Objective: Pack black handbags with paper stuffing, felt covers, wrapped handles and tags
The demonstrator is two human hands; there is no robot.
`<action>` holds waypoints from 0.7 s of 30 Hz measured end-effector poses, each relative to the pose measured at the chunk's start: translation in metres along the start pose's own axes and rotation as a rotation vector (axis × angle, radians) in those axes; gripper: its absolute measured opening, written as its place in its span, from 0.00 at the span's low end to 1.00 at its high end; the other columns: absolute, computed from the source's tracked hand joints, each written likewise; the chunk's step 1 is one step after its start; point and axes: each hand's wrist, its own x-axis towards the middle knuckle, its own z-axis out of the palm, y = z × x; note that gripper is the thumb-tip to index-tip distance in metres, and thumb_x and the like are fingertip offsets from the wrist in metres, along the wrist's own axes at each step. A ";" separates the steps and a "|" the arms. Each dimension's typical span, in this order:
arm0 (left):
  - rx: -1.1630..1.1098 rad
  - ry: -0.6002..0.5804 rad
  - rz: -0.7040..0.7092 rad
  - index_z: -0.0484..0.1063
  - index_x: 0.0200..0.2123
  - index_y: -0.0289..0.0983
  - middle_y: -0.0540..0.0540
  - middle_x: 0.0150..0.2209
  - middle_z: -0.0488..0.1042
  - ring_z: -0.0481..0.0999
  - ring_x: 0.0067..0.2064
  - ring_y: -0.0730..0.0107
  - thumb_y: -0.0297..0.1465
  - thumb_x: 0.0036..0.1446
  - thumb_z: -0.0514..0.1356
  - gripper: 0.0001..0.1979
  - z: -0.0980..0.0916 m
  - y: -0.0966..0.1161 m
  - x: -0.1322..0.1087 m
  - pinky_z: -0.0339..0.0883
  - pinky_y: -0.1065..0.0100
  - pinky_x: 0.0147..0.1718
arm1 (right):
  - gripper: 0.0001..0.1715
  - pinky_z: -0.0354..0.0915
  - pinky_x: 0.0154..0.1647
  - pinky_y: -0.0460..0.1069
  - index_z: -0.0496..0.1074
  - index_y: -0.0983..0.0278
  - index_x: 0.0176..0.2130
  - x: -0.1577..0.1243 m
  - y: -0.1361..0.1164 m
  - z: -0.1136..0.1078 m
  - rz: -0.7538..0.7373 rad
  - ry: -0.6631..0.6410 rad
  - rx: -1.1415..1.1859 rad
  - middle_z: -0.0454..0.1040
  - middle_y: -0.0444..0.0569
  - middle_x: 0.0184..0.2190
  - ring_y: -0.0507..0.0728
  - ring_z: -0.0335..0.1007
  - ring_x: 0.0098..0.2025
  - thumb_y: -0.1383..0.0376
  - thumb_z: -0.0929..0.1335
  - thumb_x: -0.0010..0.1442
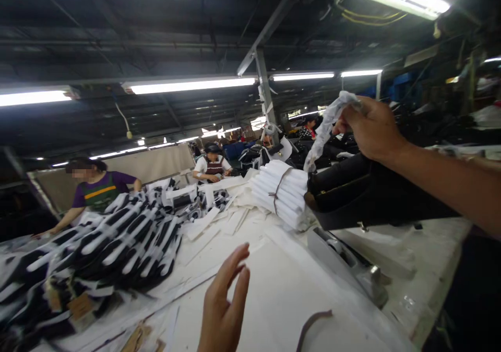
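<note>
My right hand [368, 122] is closed on a handle wrapped in white paper [326, 127], holding it up above a black bag [348, 190] at the right. The bag's top shows a zipper, and its lower side is near the table's right part. Low in the middle, my left hand [227, 300] hangs over the white table [270, 294], its fingers apart with nothing between them. Left of the bag stands a bundle of white rolls [279, 192], tied with a dark cord.
Black straps with white wrapping [117, 237] are piled at the left. A grey tape dispenser [348, 263] sits below the bag. A dark strip [313, 326] lies near the front. Two people [97, 187] work across the table; another is farther back.
</note>
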 end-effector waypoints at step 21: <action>-0.120 -0.432 -0.371 0.66 0.34 0.36 0.55 0.20 0.63 0.60 0.20 0.78 0.50 0.66 0.53 0.22 -0.120 -0.017 -0.057 0.53 0.74 0.21 | 0.18 0.56 0.25 0.48 0.67 0.61 0.30 -0.232 -0.041 0.165 0.467 -0.590 0.113 0.63 0.40 0.17 0.52 0.59 0.22 0.52 0.64 0.63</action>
